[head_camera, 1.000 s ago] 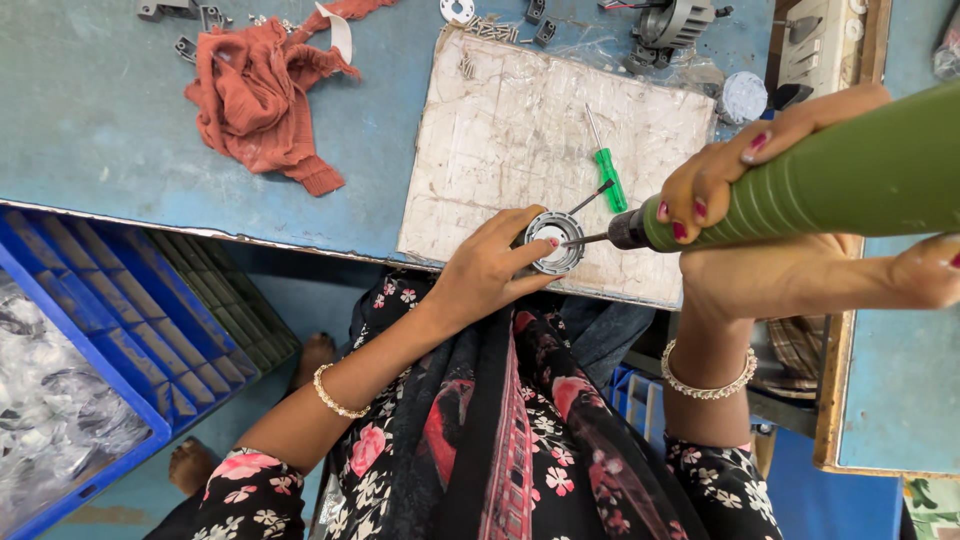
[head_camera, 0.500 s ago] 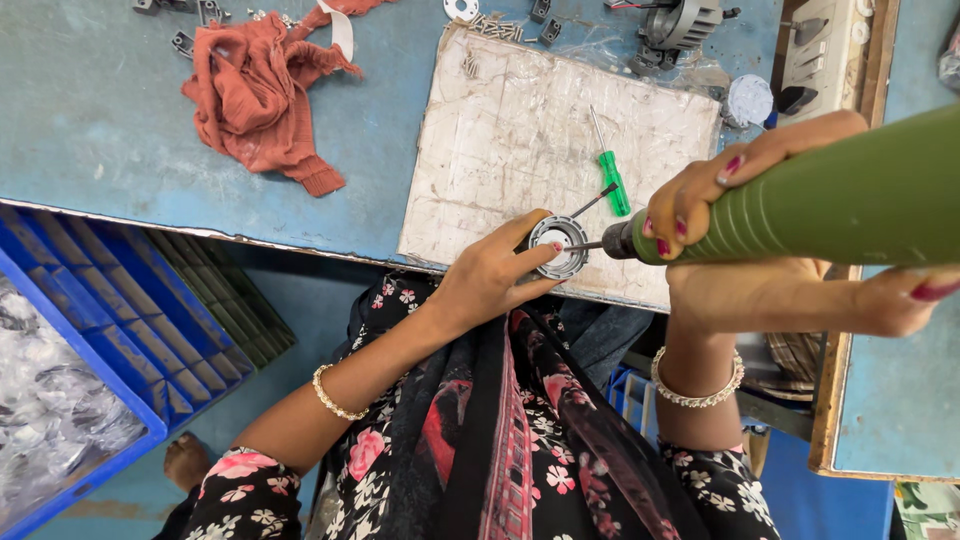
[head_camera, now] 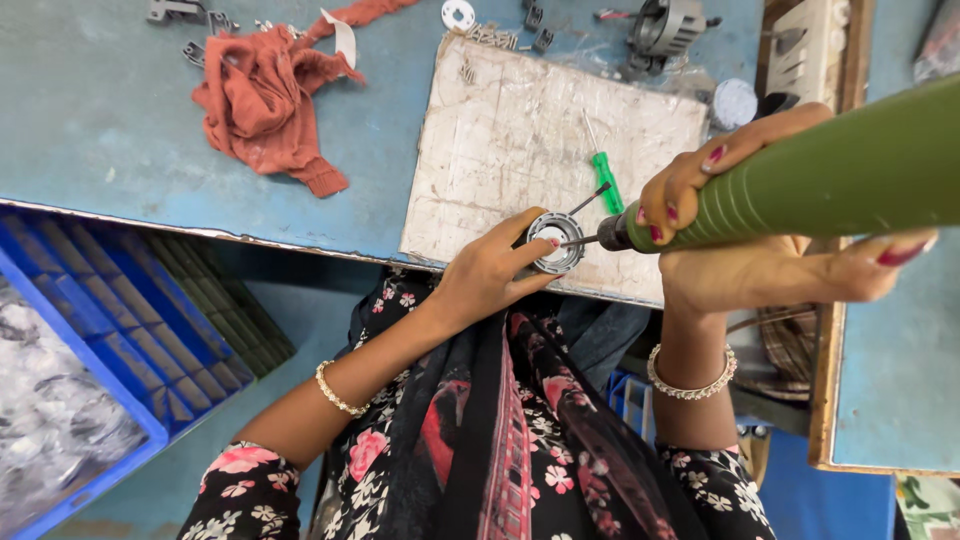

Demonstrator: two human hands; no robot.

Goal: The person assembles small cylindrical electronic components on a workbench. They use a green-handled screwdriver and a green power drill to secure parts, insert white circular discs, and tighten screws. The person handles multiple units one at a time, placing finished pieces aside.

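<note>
Near the front edge of the board (head_camera: 500, 150), the left hand (head_camera: 485, 275) pinches the metal ring (head_camera: 556, 242), while the right hand (head_camera: 760, 240) grips the green driver (head_camera: 830, 175), its long axis pointing left into the ring.

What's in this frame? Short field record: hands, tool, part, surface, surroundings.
left hand: pins a round metal ring part on the board
right hand: grips a green powered driver, its bit at the ring
surface: worn white board on a blue table
on board: small green screwdriver, lying loose
on table: red rag, scattered metal parts
lower left: blue crate beneath the table edge
</note>
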